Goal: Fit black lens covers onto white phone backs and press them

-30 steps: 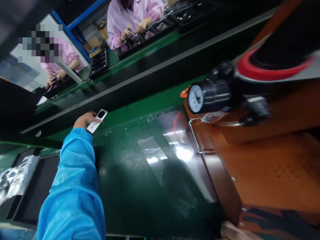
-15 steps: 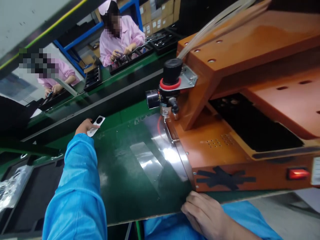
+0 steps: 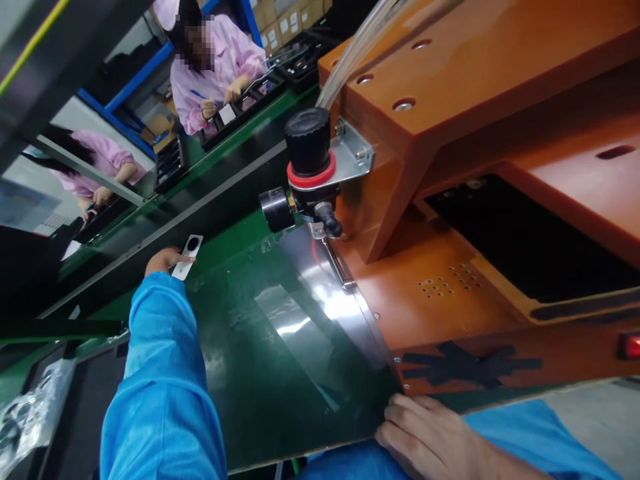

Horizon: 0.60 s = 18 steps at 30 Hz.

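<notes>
My left hand (image 3: pixel 164 261) is stretched out towards the far side of the green work surface (image 3: pixel 235 420). Between its thumb and fingers is a small white plate (image 3: pixel 185 267) with a round black spot at its upper end. Near the front edge, beside the corner of an orange machine (image 3: pixel 400 300), rests my right hand (image 3: pixel 430 433). Its fingers are curled together, and what they hold, if anything, is hidden.
A black regulator with a red ring (image 3: pixel 309 143) and a gauge juts from the machine's left side. Black trays (image 3: pixel 85 407) and clear plastic wrap (image 3: pixel 35 413) lie at the left. Two people in pink (image 3: pixel 220 60) work across the bench.
The view has shifted, so the machine looks nearer and further left. The white plate is still in my left hand, now tilted more upright. Across the bench, one person's hands have moved.
</notes>
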Motion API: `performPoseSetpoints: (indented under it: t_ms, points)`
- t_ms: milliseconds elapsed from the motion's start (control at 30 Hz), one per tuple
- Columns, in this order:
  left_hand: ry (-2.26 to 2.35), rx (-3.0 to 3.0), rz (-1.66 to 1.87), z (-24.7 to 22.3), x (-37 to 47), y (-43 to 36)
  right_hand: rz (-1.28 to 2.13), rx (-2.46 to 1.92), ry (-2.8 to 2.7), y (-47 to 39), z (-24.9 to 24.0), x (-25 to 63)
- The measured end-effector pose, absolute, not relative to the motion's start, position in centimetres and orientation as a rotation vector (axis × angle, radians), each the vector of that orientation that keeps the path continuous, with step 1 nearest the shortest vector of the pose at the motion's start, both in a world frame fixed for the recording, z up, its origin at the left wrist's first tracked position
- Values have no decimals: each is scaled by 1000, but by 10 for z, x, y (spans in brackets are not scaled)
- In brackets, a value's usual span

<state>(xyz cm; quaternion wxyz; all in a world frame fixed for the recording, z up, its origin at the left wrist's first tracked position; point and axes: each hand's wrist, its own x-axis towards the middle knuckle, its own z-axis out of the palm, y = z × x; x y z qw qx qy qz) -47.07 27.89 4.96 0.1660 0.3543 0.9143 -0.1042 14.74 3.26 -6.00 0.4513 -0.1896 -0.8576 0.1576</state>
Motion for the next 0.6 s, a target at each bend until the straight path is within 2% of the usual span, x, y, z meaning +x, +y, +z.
performPoseSetpoints:
  t_ms: [433, 600]
  points:
    - [2620, 859, -127, 45, -451, 260, 350, -467, -2048, 34, -51, 141]
    - [2659, 1039, -146, 54, -434, 254, 302, -509, -2027, 33, -54, 139]
